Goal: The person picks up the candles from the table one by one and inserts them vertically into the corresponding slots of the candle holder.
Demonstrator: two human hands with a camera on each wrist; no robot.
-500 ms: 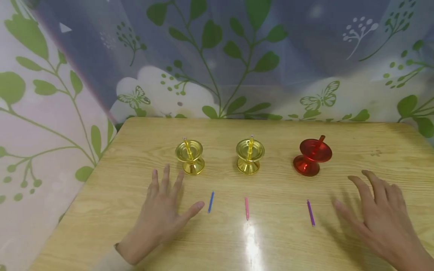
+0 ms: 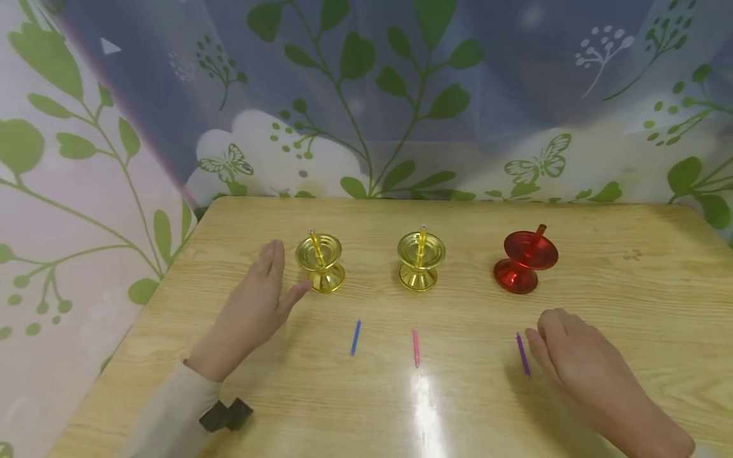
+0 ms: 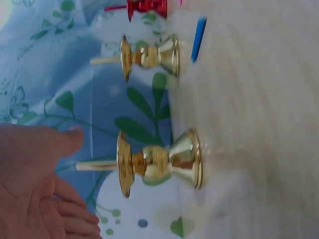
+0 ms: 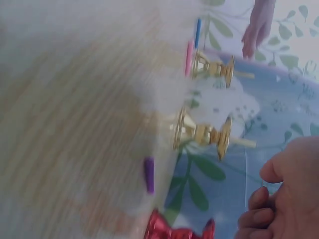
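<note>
My left hand [image 2: 249, 315] is just left of the left gold candle holder [image 2: 326, 278], fingers together and straight, thumb out toward its base. In the left wrist view the palm [image 3: 30, 174] faces that holder and holds nothing. My right hand [image 2: 586, 362] hovers right of a thin purple candle [image 2: 523, 355], fingers loosely bent. In the right wrist view its thumb [image 4: 271, 172] stands apart from the bent fingers, with nothing between. A pink candle [image 2: 416, 348] and a blue candle [image 2: 356, 338] lie farther left on the table.
A second gold candle holder [image 2: 418, 278] stands mid-table and a red one [image 2: 516, 277] to its right; each holder carries an upright stick. The wooden table [image 2: 458, 407] meets a leaf-patterned curtain [image 2: 515, 95] at its back edge.
My left hand has moved up and left, its spread fingers coming together beside the gold holder. My right hand has moved left and down toward the purple candle, its fingers bending more.
</note>
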